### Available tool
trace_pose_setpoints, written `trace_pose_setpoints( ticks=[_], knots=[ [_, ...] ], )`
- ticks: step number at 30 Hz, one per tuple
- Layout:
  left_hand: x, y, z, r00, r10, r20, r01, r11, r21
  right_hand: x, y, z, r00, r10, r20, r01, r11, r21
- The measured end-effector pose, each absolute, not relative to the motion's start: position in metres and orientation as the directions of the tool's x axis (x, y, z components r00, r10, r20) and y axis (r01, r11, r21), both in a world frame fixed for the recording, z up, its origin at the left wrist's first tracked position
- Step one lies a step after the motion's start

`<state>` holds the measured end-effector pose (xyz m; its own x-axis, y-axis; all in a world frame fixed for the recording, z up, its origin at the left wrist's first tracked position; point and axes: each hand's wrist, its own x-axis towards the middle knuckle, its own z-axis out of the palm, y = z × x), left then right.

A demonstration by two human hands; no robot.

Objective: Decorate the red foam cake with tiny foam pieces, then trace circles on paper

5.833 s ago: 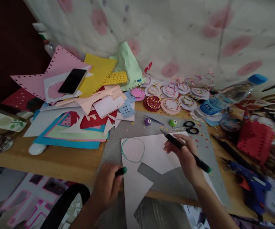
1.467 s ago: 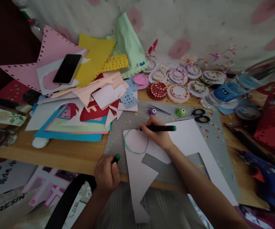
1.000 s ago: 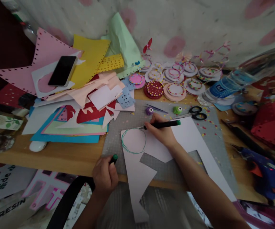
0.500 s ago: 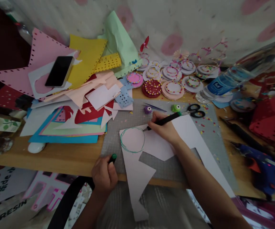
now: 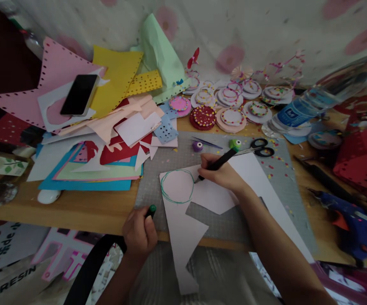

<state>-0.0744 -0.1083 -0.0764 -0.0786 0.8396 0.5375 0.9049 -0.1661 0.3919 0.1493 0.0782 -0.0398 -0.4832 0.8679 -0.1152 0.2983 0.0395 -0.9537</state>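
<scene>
My right hand [image 5: 217, 169] is closed around a black marker [image 5: 222, 160] with a green end. Its tip is at the right edge of a green circle, drawn in several overlapping lines on white paper [image 5: 188, 235]. The paper has pieces cut out of it, and one strip hangs over the table's front edge. Left of the paper, my left hand [image 5: 140, 232] is curled around a dark marker cap [image 5: 151, 211] with a green top. Under the paper lies a grey cutting mat [image 5: 151, 169].
Black-handled scissors [image 5: 261, 148], tweezers [image 5: 207, 142] and small purple [image 5: 197, 146] and green punches [image 5: 234, 144] lie behind the paper. A paper pile [image 5: 107, 148] with a phone [image 5: 79, 95] is at left. Decorated paper discs [image 5: 202, 117], a tilted water bottle [image 5: 313, 106] and a blue glue gun [image 5: 345, 216] are around.
My right hand has moved the marker slightly down along the circle's right side. My left hand and the paper stay where they were.
</scene>
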Motion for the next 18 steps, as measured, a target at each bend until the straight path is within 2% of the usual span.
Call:
trace_pose_setpoints(
  ticks=[13, 18],
  knots=[
    [-0.074, -0.109, -0.077, -0.082, 0.839, 0.538, 0.909, -0.158, 0.385, 0.146, 0.064, -0.035, -0.692, 0.694, -0.196, 0.285, 0.015, -0.958],
    [-0.074, -0.109, -0.077, -0.086, 0.842, 0.533, 0.911, -0.151, 0.385, 0.139, 0.058, -0.032, -0.720, 0.668, -0.188, 0.258, 0.007, -0.966]
  ],
)
